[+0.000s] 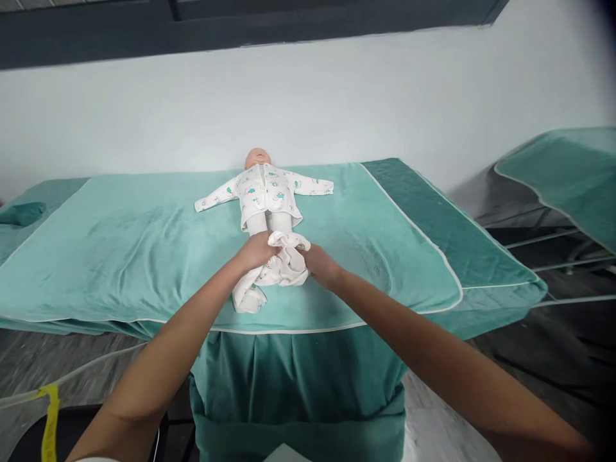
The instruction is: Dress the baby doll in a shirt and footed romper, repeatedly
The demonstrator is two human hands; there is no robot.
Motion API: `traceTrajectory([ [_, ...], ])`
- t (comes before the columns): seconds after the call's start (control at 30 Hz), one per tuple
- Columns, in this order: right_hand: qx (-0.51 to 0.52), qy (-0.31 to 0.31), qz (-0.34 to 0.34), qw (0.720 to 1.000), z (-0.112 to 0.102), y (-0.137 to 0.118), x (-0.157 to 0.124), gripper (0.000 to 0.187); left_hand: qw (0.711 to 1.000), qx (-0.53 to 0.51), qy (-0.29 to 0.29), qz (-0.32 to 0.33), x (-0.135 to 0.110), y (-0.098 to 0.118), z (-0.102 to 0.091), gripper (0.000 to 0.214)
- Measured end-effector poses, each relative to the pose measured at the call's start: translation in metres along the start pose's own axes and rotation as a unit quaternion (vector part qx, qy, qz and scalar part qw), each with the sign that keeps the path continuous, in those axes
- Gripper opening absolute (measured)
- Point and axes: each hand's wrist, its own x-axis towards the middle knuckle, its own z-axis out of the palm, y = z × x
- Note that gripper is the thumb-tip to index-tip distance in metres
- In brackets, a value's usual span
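Observation:
A baby doll lies on its back on the bed, its head toward the wall. It wears a white printed jacket with both sleeves spread wide. Bunched around the doll's lower legs are white printed baby pants, one leg trailing toward the bed's front edge. My left hand is closed on the left side of the pants' waistband, and my right hand grips the right side. The doll's feet are hidden by the cloth and my hands.
A green velvet cover with white piping lies over the bed, wrinkled in places. Behind it stands a white wall. Another green-covered bed is at the right. A yellow strip hangs from a pale tube at the lower left, above a black seat.

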Motion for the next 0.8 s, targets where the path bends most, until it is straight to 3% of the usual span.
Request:
traceTrajectory([
  [0.13, -0.161, 0.031, -0.062, 0.985, 0.001, 0.01, -0.011, 0.039, 0.98, 0.185, -0.074, 0.025, 0.0, 0.012, 0.002, 0.028],
  [0.23, -0.225, 0.042, -0.088, 0.969, 0.003, 0.011, -0.014, 0.037, 0.969, 0.216, -0.112, 0.035, -0.002, 0.019, 0.002, 0.03],
  [0.43, -0.179, 0.045, -0.125, 0.975, -0.001, 0.023, -0.015, 0.036, 0.992, 0.081, -0.093, -0.009, -0.011, 0.02, -0.003, 0.03],
  [0.63, -0.035, 0.025, -0.159, 0.986, -0.01, 0.033, -0.005, 0.04, 0.999, 0.033, -0.027, -0.034, -0.015, 0.029, 0.002, 0.027],
  [0.73, -0.014, 0.077, -0.186, 0.979, -0.012, 0.036, 0.003, 0.042, 0.995, -0.089, -0.026, -0.044, -0.012, 0.03, 0.001, 0.031],
  [0.8, -0.021, 0.113, -0.192, 0.975, -0.012, 0.037, 0.01, 0.044, 0.974, -0.207, -0.073, -0.059, -0.011, 0.026, -0.003, 0.037],
])
